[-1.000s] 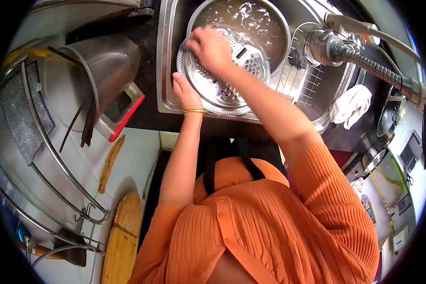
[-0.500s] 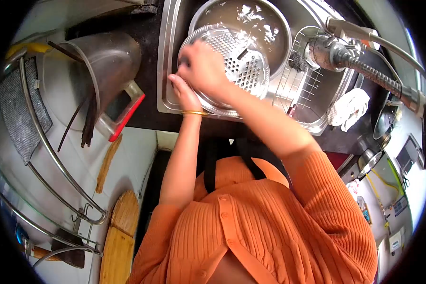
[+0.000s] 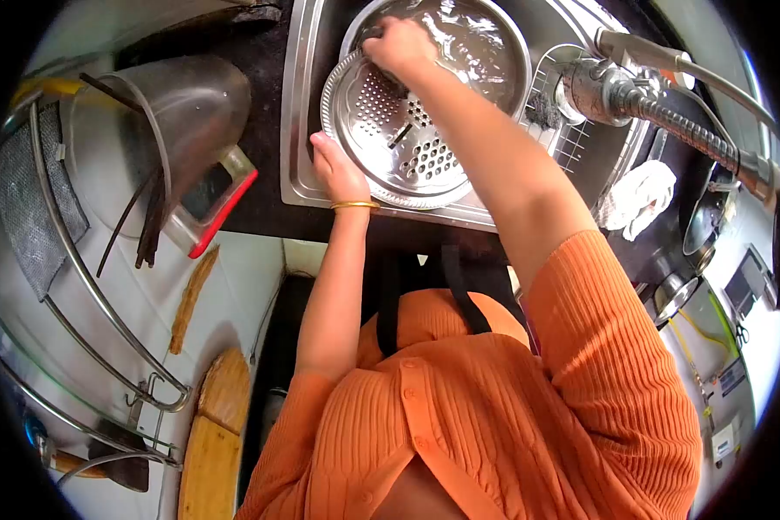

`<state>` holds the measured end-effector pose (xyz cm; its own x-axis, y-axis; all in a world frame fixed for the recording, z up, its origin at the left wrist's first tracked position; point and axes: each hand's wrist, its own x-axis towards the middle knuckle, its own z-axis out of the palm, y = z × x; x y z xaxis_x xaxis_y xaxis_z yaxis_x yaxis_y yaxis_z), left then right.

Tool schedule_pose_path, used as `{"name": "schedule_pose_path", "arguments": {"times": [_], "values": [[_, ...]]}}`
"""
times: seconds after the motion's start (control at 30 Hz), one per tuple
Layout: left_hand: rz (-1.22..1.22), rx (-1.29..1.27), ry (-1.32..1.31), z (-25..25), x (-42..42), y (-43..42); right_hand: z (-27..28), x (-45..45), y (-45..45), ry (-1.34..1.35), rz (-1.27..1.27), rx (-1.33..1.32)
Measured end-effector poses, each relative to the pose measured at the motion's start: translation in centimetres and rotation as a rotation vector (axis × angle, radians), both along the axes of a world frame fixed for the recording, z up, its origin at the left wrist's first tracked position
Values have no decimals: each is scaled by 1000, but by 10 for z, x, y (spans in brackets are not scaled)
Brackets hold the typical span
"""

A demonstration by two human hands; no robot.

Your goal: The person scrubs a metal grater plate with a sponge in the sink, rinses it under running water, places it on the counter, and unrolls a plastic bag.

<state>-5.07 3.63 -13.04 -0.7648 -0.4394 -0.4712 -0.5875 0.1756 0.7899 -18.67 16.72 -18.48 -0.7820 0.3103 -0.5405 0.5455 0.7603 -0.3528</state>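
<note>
Right hand moved over basin, grip unclear, grater plate turned, left hand still grasping its rim

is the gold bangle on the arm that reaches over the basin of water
No, the gold bangle is on the left wrist, while the right hand is the one over the basin.

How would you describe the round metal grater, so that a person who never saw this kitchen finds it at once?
Find the steel sink at the picture's top. In its left part, beside the left hand, the round metal grater overlaps the near side of a wide basin. Unlike the basin, it is pierced with holes of several sizes and one dark slot.
</note>
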Motion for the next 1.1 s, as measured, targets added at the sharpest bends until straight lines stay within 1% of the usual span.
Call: {"name": "schedule_pose_path", "arguments": {"times": [0.03,0.07,0.1,0.17,0.23,0.3,0.33,0.4,0.43,0.47,0.5,0.53,0.57,0.63,0.67,0.7,0.77,0.8,0.83,0.87,0.93,1.03,1.07,1.1], "values": [[-6,54,-24,4,0,0,-8,-2,12,-87,-54,-39],[-11,106,-47,6,0,0,-15,-1,19,-114,-88,-13],[-6,102,-50,7,1,0,-17,0,29,-172,-152,-33],[-29,102,-12,9,0,1,-24,11,48,-156,-221,-13],[-24,90,-21,3,1,-1,-18,23,63,-217,-266,43],[-14,114,19,1,3,-3,-43,49,88,-189,-373,-68],[21,119,36,0,3,-2,-37,55,88,-189,-372,-65],[10,144,74,2,6,-3,-24,73,87,-149,-548,-73],[-7,167,118,4,6,-4,-37,85,83,-53,-623,-10],[-14,190,141,5,7,-5,-48,95,80,53,-707,-46],[-19,192,150,11,5,-5,-47,102,74,160,-792,-82],[-97,133,203,20,4,-4,-42,105,72,194,-807,-207],[-173,72,257,27,4,-5,-64,110,70,252,-870,-262],[-181,82,268,36,8,-7,-55,113,61,333,-881,-499],[-204,87,279,37,12,-7,-50,115,58,393,-933,-719],[-228,93,290,40,14,-8,-33,114,52,430,-924,-767],[-288,121,293,40,15,-9,-24,115,47,418,-909,-841],[-270,105,317,32,19,-11,1,111,42,397,-891,-786],[-251,91,342,32,18,-10,4,113,40,444,-891,-828],[-260,93,345,34,18,-8,7,115,39,443,-873,-807],[-258,199,328,51,14,-1,11,118,41,447,-859,-788],[-230,185,342,56,16,0,16,126,43,458,-846,-761],[-199,122,361,59,19,1,19,131,45,469,-796,-736],[-253,22,335,64,20,-6,23,135,49,483,-744,-710]]}}
